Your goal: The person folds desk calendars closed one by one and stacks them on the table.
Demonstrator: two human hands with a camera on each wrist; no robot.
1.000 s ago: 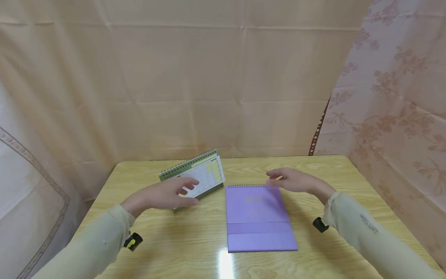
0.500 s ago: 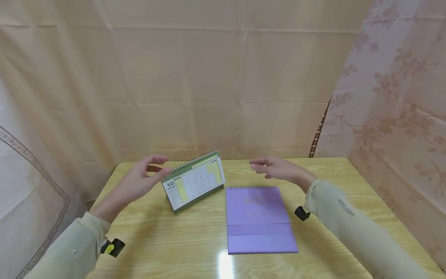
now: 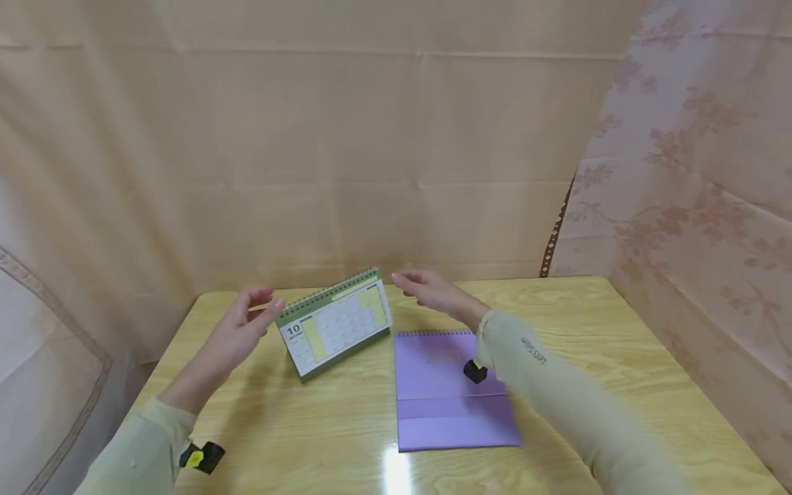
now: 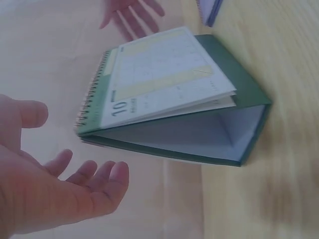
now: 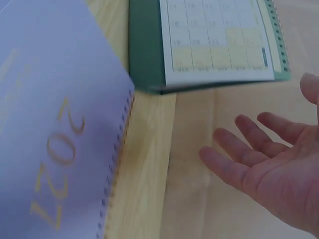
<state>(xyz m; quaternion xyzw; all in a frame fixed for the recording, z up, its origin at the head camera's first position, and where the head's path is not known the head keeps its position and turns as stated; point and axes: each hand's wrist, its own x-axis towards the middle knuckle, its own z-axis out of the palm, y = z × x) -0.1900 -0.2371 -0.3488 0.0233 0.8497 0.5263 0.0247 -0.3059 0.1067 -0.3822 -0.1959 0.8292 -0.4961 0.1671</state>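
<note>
A green desk calendar (image 3: pixel 337 326) stands tent-like and angled on the table, its spiral binding along the top and a white page marked 10 facing me. My left hand (image 3: pixel 238 330) is at its upper left corner, thumb and fingers spread apart; the left wrist view shows a gap between this hand (image 4: pixel 65 184) and the calendar (image 4: pixel 164 74). Just off the upper right corner is my right hand (image 3: pixel 436 292), fingers extended and holding nothing. A purple spiral calendar (image 3: pixel 458 412), with 2027 in gold on its cover, lies beneath my right forearm.
The wood-grain table (image 3: pixel 334 440) has its back edge close behind the green calendar. A beige curtain (image 3: pixel 322 151) hangs behind it, and a flowered curtain (image 3: pixel 699 206) on the right.
My left hand has moved from in front of the green calendar's page to its upper left corner. My right hand has moved left, from over the purple calendar to the green one's right end.
</note>
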